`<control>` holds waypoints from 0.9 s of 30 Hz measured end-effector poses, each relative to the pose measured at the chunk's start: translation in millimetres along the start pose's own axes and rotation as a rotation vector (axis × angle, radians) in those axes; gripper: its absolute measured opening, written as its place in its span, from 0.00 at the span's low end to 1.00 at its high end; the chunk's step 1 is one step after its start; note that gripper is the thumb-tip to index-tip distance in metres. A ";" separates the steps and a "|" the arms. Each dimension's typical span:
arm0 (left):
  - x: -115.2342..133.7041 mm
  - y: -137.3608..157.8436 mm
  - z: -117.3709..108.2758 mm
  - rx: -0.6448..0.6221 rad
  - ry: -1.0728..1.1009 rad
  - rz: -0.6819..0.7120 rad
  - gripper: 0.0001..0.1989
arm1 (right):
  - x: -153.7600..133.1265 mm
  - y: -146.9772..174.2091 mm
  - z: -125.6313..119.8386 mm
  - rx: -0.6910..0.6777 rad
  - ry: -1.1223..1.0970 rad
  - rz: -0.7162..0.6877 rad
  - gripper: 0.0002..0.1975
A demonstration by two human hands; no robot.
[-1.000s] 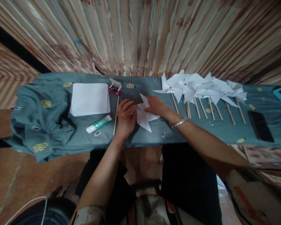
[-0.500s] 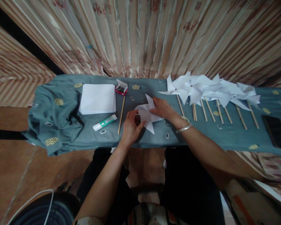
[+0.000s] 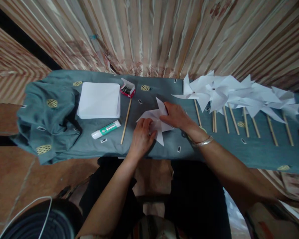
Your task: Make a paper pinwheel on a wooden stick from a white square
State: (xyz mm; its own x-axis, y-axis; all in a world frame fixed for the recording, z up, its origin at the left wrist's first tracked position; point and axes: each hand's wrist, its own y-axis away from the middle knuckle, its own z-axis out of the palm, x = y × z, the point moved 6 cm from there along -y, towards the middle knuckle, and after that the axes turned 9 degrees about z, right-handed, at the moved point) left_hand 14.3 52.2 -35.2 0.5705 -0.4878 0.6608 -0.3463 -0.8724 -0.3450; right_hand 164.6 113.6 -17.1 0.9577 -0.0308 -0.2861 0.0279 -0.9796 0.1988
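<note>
While both hands work at the middle of the surface point(image 3: 251, 151), which is draped in a grey-green cloth, a white folded paper pinwheel point(image 3: 156, 117) lies flat between them, closer to the near edge than the far one. The left hand point(image 3: 142, 138) rests on the pinwheel's left part, fingers curled down and pressing the paper near its centre. The right hand point(image 3: 175, 116) lies on the pinwheel's right part, fingers bent over the paper and holding it down; a silver bangle point(image 3: 201, 143) circles that wrist. Neither hand lifts the pinwheel off the cloth.

Just left of the hands, a bare wooden stick point(image 3: 126, 121) lies pointing from the near edge toward the far edge. Beside it to the left is a white glue stick with a green label point(image 3: 106, 129), lying on its side. Farther left, toward the far edge, sits a stack of white square paper point(image 3: 99, 100). At the top end of the wooden stick is a small open red box point(image 3: 127, 89) holding dark small items, too small to make out.

Along the right half of the surface, a row of finished white pinwheels on wooden sticks point(image 3: 235, 94) lies side by side, heads toward the far edge and overlapping. At the left end, the cloth is bunched in loose folds point(image 3: 51, 129) over the edge.
</note>
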 end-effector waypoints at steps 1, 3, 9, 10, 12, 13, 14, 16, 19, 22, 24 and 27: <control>0.0 -0.4 -0.4 -0.005 -0.011 -0.002 0.13 | 0.5 -0.2 0.0 -0.003 -0.005 -0.003 0.14; -0.1 -2.1 -1.2 -0.015 -0.030 -0.001 0.12 | 0.9 -0.4 -0.3 -0.006 -0.018 -0.016 0.15; 1.1 -10.9 -1.0 -0.067 -0.098 0.035 0.07 | 0.6 0.0 -1.9 -0.019 -0.028 -0.024 0.15; 2.1 -12.3 -0.9 -0.068 -0.113 0.045 0.06 | 0.5 0.2 -2.2 -0.018 -0.027 -0.024 0.15; 5.0 -14.8 -0.1 -0.066 -0.142 0.067 0.06 | -0.1 0.3 -3.0 -0.014 -0.025 -0.028 0.15; 6.8 -15.9 0.9 -0.067 -0.154 0.080 0.07 | -0.4 0.3 -3.3 -0.010 -0.026 -0.032 0.15; 8.7 -17.0 2.2 -0.068 -0.167 0.092 0.07 | -0.7 0.2 -3.7 -0.007 -0.028 -0.036 0.15; 12.3 -18.9 5.6 -0.074 -0.193 0.116 0.08 | -1.1 -0.2 -4.0 -0.004 -0.031 -0.043 0.14; 15.2 -21.7 11.2 -0.099 -0.232 0.131 0.07 | -0.9 -1.3 -3.7 -0.015 -0.026 -0.040 0.15; 14.9 -24.0 15.4 -0.135 -0.266 0.111 0.08 | -0.1 -2.2 -3.6 -0.022 -0.012 -0.031 0.15; 14.8 -25.3 17.6 -0.162 -0.286 0.101 0.08 | 0.2 -2.6 -3.8 -0.021 -0.006 -0.032 0.15; 15.2 -26.8 20.1 -0.191 -0.313 0.098 0.08 | 0.2 -2.7 -3.6 -0.022 -0.003 -0.043 0.14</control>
State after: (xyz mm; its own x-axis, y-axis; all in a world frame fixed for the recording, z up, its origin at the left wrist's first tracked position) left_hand 47.2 67.6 -29.4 0.7172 -0.5807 0.3853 -0.5264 -0.8137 -0.2465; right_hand 165.8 117.0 -14.4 0.9546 0.0102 -0.2977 0.0750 -0.9754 0.2072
